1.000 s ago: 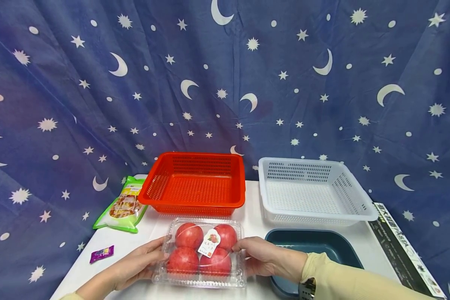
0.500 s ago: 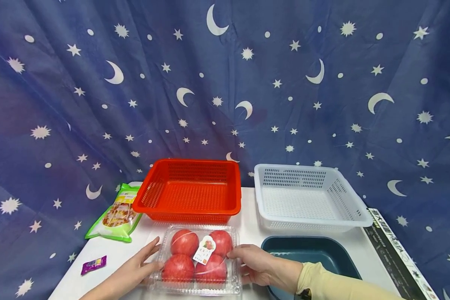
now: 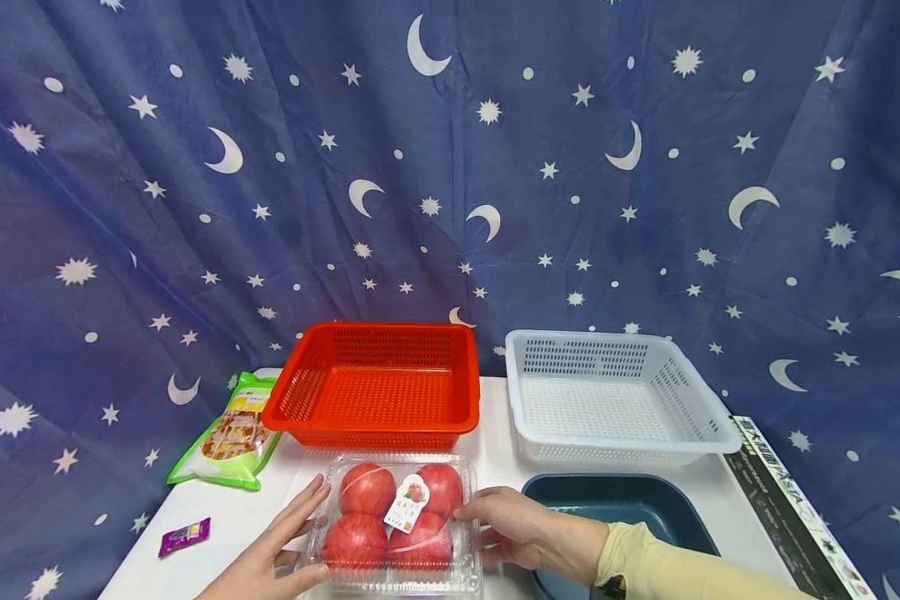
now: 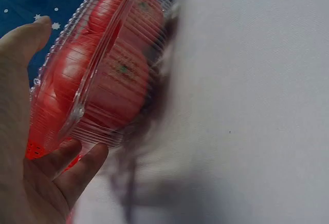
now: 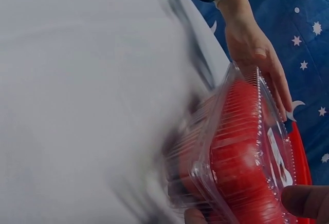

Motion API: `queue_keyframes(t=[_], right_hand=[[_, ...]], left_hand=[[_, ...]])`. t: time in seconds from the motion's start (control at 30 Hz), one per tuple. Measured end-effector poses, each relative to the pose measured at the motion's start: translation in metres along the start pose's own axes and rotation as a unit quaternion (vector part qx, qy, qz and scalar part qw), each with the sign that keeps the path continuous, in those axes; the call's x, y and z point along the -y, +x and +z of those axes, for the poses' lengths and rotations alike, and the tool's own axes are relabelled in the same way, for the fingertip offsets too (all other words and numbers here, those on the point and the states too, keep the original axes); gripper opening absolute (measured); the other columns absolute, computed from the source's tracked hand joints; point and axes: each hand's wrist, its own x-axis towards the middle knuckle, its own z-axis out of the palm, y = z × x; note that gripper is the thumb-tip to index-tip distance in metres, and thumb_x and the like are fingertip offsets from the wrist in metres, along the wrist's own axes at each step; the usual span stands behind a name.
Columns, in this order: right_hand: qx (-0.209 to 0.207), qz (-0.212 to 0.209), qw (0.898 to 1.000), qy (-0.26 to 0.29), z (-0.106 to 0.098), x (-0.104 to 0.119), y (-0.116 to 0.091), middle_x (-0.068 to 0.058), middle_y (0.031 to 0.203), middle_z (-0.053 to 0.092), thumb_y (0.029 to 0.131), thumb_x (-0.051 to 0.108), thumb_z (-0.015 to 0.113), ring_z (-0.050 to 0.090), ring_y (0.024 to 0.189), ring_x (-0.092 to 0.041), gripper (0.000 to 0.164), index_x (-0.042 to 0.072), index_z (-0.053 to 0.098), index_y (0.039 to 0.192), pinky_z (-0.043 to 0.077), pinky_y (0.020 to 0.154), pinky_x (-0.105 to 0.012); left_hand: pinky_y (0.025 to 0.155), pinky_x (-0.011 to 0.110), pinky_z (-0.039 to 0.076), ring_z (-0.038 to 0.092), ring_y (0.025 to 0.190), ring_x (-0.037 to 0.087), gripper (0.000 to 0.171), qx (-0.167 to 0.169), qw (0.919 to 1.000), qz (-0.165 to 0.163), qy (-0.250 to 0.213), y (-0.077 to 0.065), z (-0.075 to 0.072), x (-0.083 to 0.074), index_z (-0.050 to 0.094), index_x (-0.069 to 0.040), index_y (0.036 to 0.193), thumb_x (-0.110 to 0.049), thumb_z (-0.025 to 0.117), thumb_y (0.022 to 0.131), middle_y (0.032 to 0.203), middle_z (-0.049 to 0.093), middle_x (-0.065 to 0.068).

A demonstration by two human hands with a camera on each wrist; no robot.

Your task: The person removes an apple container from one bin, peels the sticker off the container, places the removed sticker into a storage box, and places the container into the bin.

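Observation:
A clear plastic clamshell box [image 3: 397, 587] of several round red fruits [image 3: 367, 489], apple-like, lies on the white table in front of the red basket. A white label [image 3: 407, 503] with a fruit picture sits on its lid. My right hand [image 3: 521, 533] grips the box's right side, thumb on the lid edge; its other fingertips are partly hidden. Beside the box's left side is my left hand [image 3: 270, 550], its fingers extended and the thumb apart from them. In the left wrist view that thumb [image 4: 36, 31] stands off the box; fingertips are near its lower edge.
Behind are a red basket [image 3: 375, 437] and a white basket [image 3: 607, 452]. A dark blue tub [image 3: 622, 492] stands under my right forearm. At left lie a green food bag [image 3: 232, 437] and a small purple packet [image 3: 184, 537]. A long black-and-white box [image 3: 795, 508] lines the right edge.
The head view has tilted up, so the scene sits lower and slightly left. My left hand has loosened, its fingers spreading beside the box. My right hand keeps its hold.

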Motion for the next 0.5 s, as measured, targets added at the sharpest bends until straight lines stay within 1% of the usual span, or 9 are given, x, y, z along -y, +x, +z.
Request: queue_keyframes(t=[0.07, 0.1, 0.17, 0.23, 0.3, 0.37, 0.4, 0.5], right_hand=[[0.001, -0.006, 1.0, 0.0, -0.003, 0.003, -0.002, -0.016, 0.108, 0.062, 0.093, 0.014, 0.067, 0.059, 0.09, -0.027, 0.037, -0.006, 0.055, 0.122, 0.057, 0.075, -0.031], [-0.001, -0.009, 1.0, 0.0, -0.004, 0.005, -0.003, -0.017, 0.11, 0.062, 0.093, 0.013, 0.067, 0.059, 0.093, -0.028, 0.041, -0.008, 0.052, 0.125, 0.057, 0.078, -0.032], [-0.011, -0.016, 1.0, -0.003, -0.008, 0.009, -0.005, -0.018, 0.115, 0.061, 0.092, 0.013, 0.067, 0.06, 0.098, -0.03, 0.051, -0.011, 0.047, 0.133, 0.058, 0.085, -0.037], [-0.02, -0.037, 0.999, -0.009, -0.011, 0.014, -0.006, -0.021, 0.124, 0.059, 0.092, 0.013, 0.067, 0.059, 0.107, -0.035, 0.061, -0.012, 0.041, 0.141, 0.055, 0.094, -0.044], [-0.026, -0.066, 0.997, -0.03, -0.013, 0.02, -0.007, -0.024, 0.133, 0.054, 0.092, 0.014, 0.068, 0.057, 0.115, -0.037, 0.067, -0.01, 0.038, 0.147, 0.05, 0.102, -0.052], [-0.035, -0.103, 0.992, -0.061, -0.016, 0.026, -0.008, -0.025, 0.139, 0.052, 0.091, 0.014, 0.068, 0.056, 0.12, -0.038, 0.066, -0.006, 0.042, 0.148, 0.044, 0.107, -0.057], [-0.041, -0.122, 0.989, -0.076, -0.016, 0.029, -0.009, -0.024, 0.141, 0.051, 0.091, 0.015, 0.068, 0.056, 0.121, -0.038, 0.064, -0.003, 0.045, 0.148, 0.042, 0.108, -0.059], [-0.06, -0.163, 0.977, -0.125, -0.017, 0.036, -0.009, -0.018, 0.138, 0.056, 0.091, 0.015, 0.069, 0.056, 0.12, -0.034, 0.055, 0.002, 0.054, 0.142, 0.039, 0.108, -0.063]], left_hand=[[0.1, 0.059, 0.05, 0.025, 0.144, 0.055, 0.089, 0.003, 1.0, 0.003, -0.001, 0.0, 0.002, 0.0, 0.02, -0.02, 0.165, -0.028, 0.074, 0.094, 0.17, 0.004, 0.016], [0.1, 0.059, 0.05, 0.024, 0.145, 0.054, 0.09, 0.002, 1.0, 0.008, 0.002, 0.0, 0.003, 0.001, 0.021, -0.018, 0.164, -0.028, 0.076, 0.093, 0.17, 0.005, 0.015], [0.1, 0.054, 0.051, 0.025, 0.147, 0.047, 0.089, -0.003, 0.9996, 0.023, 0.015, 0.0, 0.005, 0.004, 0.024, -0.017, 0.163, -0.026, 0.077, 0.092, 0.17, 0.006, 0.014], [0.099, 0.052, 0.053, 0.025, 0.147, 0.047, 0.085, -0.01, 0.9992, 0.033, 0.019, 0.0, 0.006, 0.006, 0.028, -0.017, 0.162, -0.024, 0.077, 0.092, 0.17, 0.008, 0.014], [0.098, 0.049, 0.054, 0.027, 0.146, 0.047, 0.082, -0.017, 0.999, 0.036, 0.02, 0.0, 0.007, 0.007, 0.031, -0.017, 0.16, -0.023, 0.077, 0.092, 0.17, 0.009, 0.013], [0.098, 0.049, 0.054, 0.027, 0.146, 0.049, 0.08, -0.022, 0.9991, 0.034, 0.013, 0.0, 0.007, 0.007, 0.034, -0.017, 0.159, -0.024, 0.077, 0.093, 0.17, 0.009, 0.014], [0.098, 0.049, 0.053, 0.027, 0.145, 0.053, 0.079, -0.022, 0.9991, 0.034, 0.007, 0.0, 0.007, 0.007, 0.034, -0.016, 0.159, -0.023, 0.077, 0.093, 0.17, 0.009, 0.015], [0.099, 0.047, 0.053, 0.03, 0.143, 0.054, 0.078, -0.023, 0.999, 0.039, -0.002, 0.0, 0.007, 0.007, 0.034, -0.015, 0.158, -0.022, 0.077, 0.093, 0.17, 0.009, 0.015]])
